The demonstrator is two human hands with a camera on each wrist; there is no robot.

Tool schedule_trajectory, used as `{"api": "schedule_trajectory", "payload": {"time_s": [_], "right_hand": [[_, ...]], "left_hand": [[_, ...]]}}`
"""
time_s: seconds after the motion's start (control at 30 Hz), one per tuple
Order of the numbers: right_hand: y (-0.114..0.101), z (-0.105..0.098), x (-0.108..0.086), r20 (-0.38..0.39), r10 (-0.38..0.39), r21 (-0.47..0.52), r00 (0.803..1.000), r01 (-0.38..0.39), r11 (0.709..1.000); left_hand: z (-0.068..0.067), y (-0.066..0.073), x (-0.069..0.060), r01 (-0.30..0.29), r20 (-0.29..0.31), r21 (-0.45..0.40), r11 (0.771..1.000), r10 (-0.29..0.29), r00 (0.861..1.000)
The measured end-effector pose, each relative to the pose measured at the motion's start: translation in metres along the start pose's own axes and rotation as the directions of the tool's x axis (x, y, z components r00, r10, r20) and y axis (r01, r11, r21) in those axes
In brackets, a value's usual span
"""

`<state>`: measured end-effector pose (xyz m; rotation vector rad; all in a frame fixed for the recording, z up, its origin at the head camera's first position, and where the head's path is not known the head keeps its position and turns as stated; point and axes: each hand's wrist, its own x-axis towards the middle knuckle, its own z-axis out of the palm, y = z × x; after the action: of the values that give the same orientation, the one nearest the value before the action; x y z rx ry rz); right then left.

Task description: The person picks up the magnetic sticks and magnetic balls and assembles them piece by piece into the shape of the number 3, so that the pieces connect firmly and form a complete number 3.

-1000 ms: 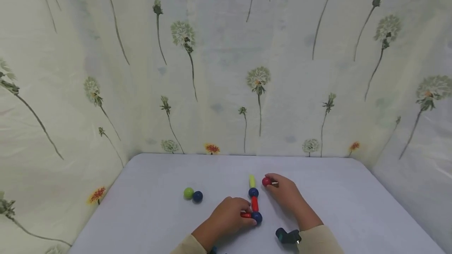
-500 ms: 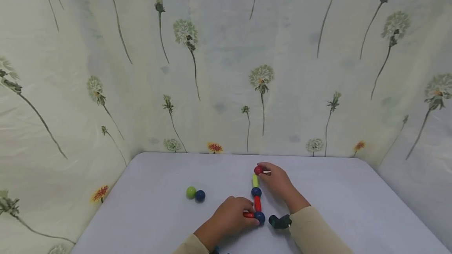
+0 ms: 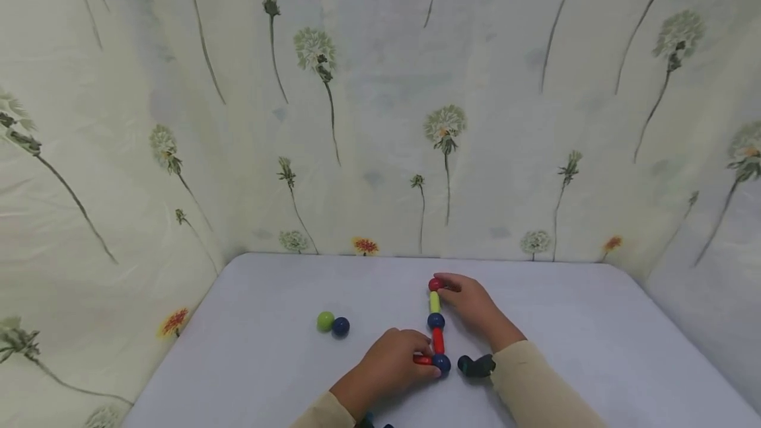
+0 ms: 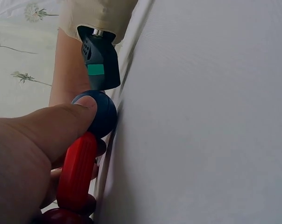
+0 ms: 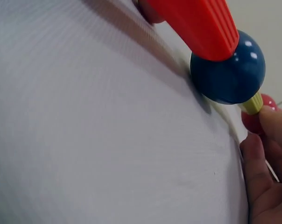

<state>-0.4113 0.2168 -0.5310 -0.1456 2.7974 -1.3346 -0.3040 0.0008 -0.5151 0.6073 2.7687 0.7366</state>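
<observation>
My left hand point(image 3: 392, 365) grips the near end of a chain, its thumb on a blue ball point(image 3: 441, 364) and fingers around a red rod point(image 3: 423, 360). From that ball a second red rod point(image 3: 438, 341) runs away to another blue ball point(image 3: 436, 320), then a yellow-green rod point(image 3: 434, 302). At the far end my right hand point(image 3: 475, 306) pinches a red ball point(image 3: 436, 284), which touches the yellow-green rod. In the left wrist view, another dark red ball point(image 4: 61, 216) sits at the red rod's lower end.
A green ball point(image 3: 325, 321) and a blue ball point(image 3: 341, 327) lie side by side on the white table point(image 3: 267, 362), left of the hands. A dark wrist camera point(image 3: 477, 366) sits by the right sleeve. Flower-patterned cloth point(image 3: 368, 117) hangs behind the table.
My right hand has carried the red ball left and away from me, from beside the chain to the yellow-green rod's far end. My left hand has kept its grip.
</observation>
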Motion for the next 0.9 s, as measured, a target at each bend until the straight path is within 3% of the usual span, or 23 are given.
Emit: {"api": "schedule_trajectory", "payload": {"time_s": [0.13,0.37,0.57,0.9], "right_hand": [[-0.002,-0.002,0.002,0.024,0.014,0.039,1.0,-0.015,0.999],[0.003,0.0,0.005,0.044,0.012,-0.018,0.999,-0.011,1.0],[0.005,-0.004,0.001,0.045,-0.013,0.017,0.999,0.012,1.0],[0.005,-0.002,-0.001,0.036,-0.004,0.006,0.999,0.004,1.0]], "left_hand": [[-0.003,0.001,0.0,0.004,-0.006,-0.007,1.0,-0.004,1.0],[-0.002,-0.003,0.002,-0.003,0.001,0.004,1.0,0.003,1.0],[-0.003,-0.002,0.003,-0.001,0.007,-0.006,1.0,0.001,1.0],[-0.006,0.004,0.004,0.058,0.052,-0.029,0.998,-0.056,0.997]]}}
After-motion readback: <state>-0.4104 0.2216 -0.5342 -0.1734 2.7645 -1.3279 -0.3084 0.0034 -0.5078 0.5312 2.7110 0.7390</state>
